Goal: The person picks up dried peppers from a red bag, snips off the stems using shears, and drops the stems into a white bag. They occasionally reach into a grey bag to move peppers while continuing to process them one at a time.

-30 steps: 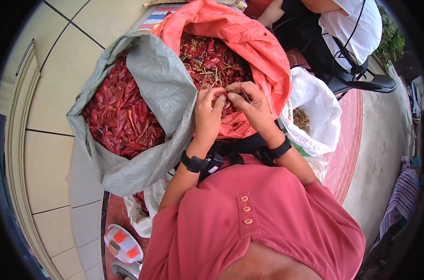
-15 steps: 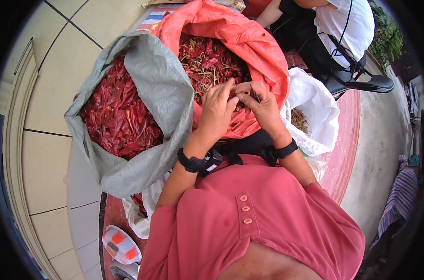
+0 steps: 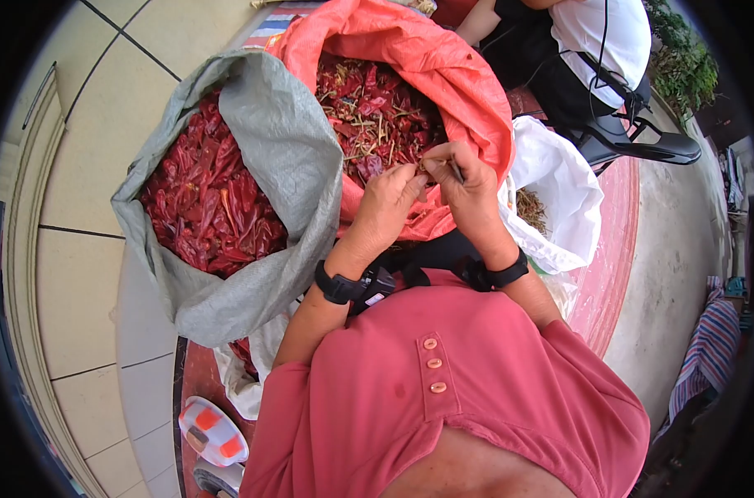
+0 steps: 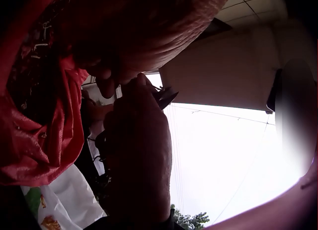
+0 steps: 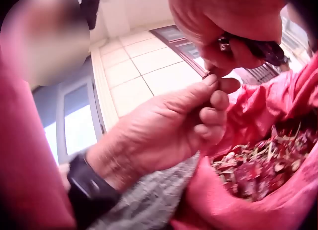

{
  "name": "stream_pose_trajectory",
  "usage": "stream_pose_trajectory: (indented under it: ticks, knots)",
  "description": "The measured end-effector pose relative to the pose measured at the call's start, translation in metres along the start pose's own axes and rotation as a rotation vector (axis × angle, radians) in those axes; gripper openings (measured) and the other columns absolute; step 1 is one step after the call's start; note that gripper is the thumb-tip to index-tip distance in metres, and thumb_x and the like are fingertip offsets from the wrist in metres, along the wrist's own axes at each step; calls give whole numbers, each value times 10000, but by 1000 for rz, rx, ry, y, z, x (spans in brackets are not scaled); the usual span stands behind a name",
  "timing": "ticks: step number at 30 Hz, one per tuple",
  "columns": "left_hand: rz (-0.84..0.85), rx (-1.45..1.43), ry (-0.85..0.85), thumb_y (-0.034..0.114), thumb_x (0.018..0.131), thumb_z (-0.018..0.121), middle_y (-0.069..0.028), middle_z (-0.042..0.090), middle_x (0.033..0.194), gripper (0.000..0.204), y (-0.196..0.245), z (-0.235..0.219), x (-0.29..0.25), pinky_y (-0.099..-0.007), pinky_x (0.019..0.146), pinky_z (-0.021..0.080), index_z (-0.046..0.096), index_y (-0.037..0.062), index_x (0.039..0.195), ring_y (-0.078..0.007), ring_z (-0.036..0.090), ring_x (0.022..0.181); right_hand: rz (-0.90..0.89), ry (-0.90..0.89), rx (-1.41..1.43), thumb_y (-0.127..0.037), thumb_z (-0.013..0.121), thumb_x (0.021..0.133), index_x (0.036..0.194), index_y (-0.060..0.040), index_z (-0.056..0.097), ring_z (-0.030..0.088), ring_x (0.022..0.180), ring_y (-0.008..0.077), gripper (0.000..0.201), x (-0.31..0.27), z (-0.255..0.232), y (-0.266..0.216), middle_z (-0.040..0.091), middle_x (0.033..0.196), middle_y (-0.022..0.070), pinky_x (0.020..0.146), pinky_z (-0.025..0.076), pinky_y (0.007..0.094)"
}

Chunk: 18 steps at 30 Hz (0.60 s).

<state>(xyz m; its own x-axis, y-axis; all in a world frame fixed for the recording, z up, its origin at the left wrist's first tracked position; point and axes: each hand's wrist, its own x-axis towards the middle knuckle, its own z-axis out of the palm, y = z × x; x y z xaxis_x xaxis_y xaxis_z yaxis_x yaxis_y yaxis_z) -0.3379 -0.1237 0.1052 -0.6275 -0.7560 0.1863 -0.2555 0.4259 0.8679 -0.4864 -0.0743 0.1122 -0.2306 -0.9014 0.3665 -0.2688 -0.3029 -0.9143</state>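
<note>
Both hands meet over the open orange sack [image 3: 443,75], which is full of dried red chilies with stems [image 3: 369,108]. My left hand [image 3: 410,173] pinches a small chili piece [image 5: 208,75] between thumb and forefinger. My right hand [image 3: 437,163] touches the same piece with its fingertips and also grips a small dark tool [image 3: 457,172]. That tool [image 5: 263,47] shows dark purple with a metal part in the right wrist view. The left wrist view shows both hands in dark silhouette, the tool's metal tip [image 4: 165,96] between them.
A grey sack [image 3: 277,141] of stemless red chilies [image 3: 203,199] stands to the left, touching the orange one. A white bag [image 3: 559,183] holding loose stems [image 3: 533,212] sits to the right. Another person [image 3: 593,41] sits beyond the sacks. An orange-and-white object [image 3: 211,432] lies near my left.
Both hands have shifted a little farther out over the orange sack. The left fingers, straighter half a second ago, now pinch the small piece at the right hand's fingertips.
</note>
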Motion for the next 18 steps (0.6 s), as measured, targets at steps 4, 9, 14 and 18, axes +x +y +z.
stream_pose_trajectory:
  ticks: [4,9,14,18]
  knots:
    - [70,65,100,161,960,527,-169,559,776,202,3,8,-5,-428,693,456,505,-19,871,-364,574,763,376,-37,529,-76,629,913,902,-28,571,460,505,80,75,0,-5,2,572,704,17,470,356,228]
    - [243,285,176,167,944,564,-161,576,822,180,-5,8,-6,-409,670,459,552,-12,960,-335,588,766,581,-145,876,-112,591,939,941,-38,580,344,431,42,74,1,-9,11,506,633,-18,406,254,196]
    - [314,272,195,125,911,583,-155,574,845,133,-4,8,-7,-414,718,464,562,0,951,-340,578,827,707,-208,1198,-90,545,959,963,-41,580,332,448,12,60,-1,-14,23,509,697,-27,411,263,184]
    - [344,252,121,118,909,582,-152,575,849,115,-7,7,-8,-411,720,465,570,9,946,-344,576,830,697,-283,1516,-88,494,987,1046,-55,544,350,461,10,84,-3,-19,32,529,884,-8,414,298,177]
